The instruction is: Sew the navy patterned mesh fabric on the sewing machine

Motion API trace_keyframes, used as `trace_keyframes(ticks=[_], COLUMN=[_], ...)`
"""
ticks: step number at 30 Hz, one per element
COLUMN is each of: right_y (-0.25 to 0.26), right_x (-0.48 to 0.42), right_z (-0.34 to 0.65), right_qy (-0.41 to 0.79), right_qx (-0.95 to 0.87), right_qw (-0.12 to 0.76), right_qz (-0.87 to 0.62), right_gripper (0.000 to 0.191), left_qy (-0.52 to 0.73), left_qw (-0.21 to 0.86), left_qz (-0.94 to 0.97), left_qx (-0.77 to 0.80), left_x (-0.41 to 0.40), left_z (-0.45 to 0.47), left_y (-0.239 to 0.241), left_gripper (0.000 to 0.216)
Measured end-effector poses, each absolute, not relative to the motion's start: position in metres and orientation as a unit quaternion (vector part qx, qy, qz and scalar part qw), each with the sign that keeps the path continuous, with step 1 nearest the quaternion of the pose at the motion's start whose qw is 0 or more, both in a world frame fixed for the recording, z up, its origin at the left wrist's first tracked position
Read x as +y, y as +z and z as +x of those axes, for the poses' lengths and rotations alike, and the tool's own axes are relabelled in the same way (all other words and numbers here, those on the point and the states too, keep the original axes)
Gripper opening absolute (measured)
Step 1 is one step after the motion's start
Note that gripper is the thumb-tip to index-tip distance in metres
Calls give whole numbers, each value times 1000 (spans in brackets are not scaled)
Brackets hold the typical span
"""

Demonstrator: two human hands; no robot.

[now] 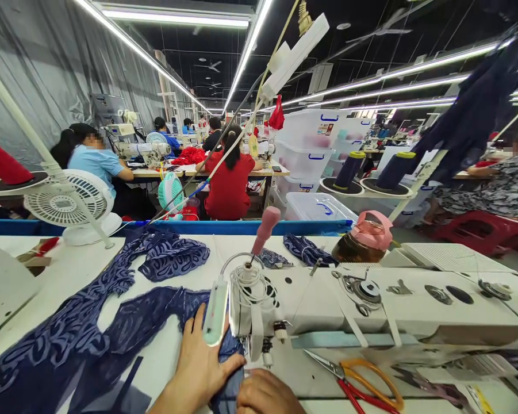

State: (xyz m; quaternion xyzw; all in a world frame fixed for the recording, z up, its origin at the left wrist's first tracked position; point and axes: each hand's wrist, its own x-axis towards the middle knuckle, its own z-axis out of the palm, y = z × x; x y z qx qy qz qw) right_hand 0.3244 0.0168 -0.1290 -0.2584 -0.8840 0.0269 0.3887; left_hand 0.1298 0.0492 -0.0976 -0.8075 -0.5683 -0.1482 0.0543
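Right now I'm mid-seam on the sewing machine, feeding this navy lace fabric under the needle area at the head of the machine. My left hand is laid flat and spread on the lace just left of the presser foot, pinning it to the worktop. My right hand is right in front of the foot, knuckles up and fingers curled in; it sits on the lace edge and looks like it's pinching it, though I can't tell for sure from this angle. The rest of the lace trails off to my left across the worktop, with another bunched piece further back near the white fan.

So I'd call this the guiding step: the fabric is at the needle and both hands are steering it. I'd guess the next bit needs the left hand to keep the lace flat and slide with it while the right keeps the edge lined up, because this stretchy stuff probably wanders easily.

The orange-handled scissors are lying just to the right of my hand, under the machine arm, for trimming thread. A pink-lidded jug sits behind the machine.
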Motion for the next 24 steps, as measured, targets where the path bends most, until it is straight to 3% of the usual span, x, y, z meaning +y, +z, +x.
trace_keyframes(ticks=[5, 11, 14, 17, 21, 24], right_y=[-147, -151, -148, -136, -118, -117], right_x=[15, 16, 16, 14, 16, 24], right_z=[320, 316, 316, 323, 333, 334], right_qy=[22, 26, 33, 29, -55, -127], right_qx=[-864, -854, -843, -865, -847, -853], right_qw=[424, 449, 466, 416, 387, 323], right_qz=[-270, -261, -267, -281, -360, -390], right_gripper=[45, 42, 43, 38, 26, 34], left_qy=[-224, -219, -218, -268, -327, -287], left_qw=[188, 139, 138, 160, 187, 224], left_qz=[-846, -853, -850, -839, -834, -856], left_qx=[-445, -452, -459, -445, -403, -368], left_x=[14, 10, 17, 22, 23, 22], left_z=[129, 132, 134, 135, 130, 123], left_y=[-129, -136, -132, -132, -127, -116], left_gripper=[33, 21, 24, 31, 34, 40])
